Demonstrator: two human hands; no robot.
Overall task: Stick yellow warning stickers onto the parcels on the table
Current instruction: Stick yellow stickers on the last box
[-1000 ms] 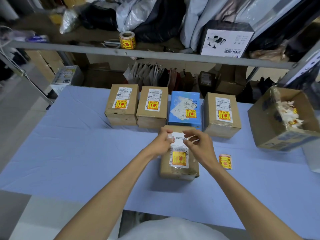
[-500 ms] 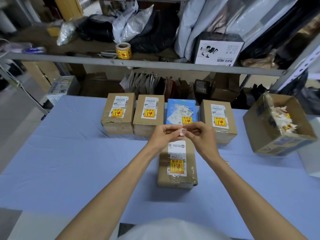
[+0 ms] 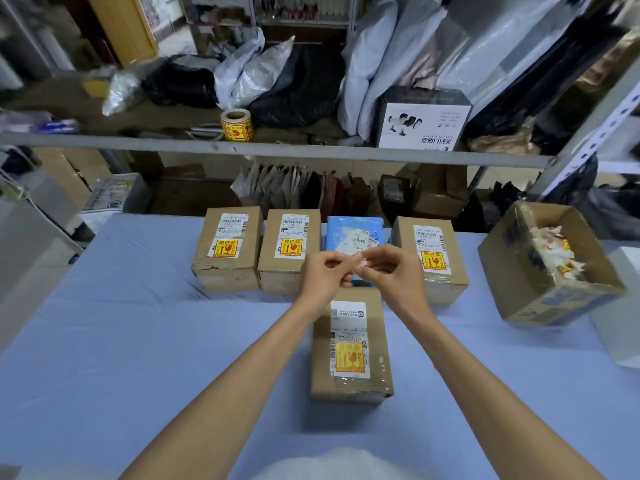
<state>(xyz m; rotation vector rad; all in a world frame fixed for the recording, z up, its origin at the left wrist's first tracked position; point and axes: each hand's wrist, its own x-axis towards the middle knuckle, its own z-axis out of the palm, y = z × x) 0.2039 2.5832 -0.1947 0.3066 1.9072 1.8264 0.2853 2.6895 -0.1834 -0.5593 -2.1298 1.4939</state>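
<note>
blue table (image 3: 104,341) under cluttered shelving. left hand (image 3: 323,275) and right hand (image 3: 394,271) pinched together on small pale scrap (image 3: 360,263) at frame centre, above stickered near parcel (image 3: 351,348). likely backing scrap; next: drop into scrap box (image 3: 550,271), right.

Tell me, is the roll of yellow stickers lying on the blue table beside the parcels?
Not quite. The head view shows the roll of yellow stickers standing on the shelf behind and above the blue table, not beside the parcels.
</note>
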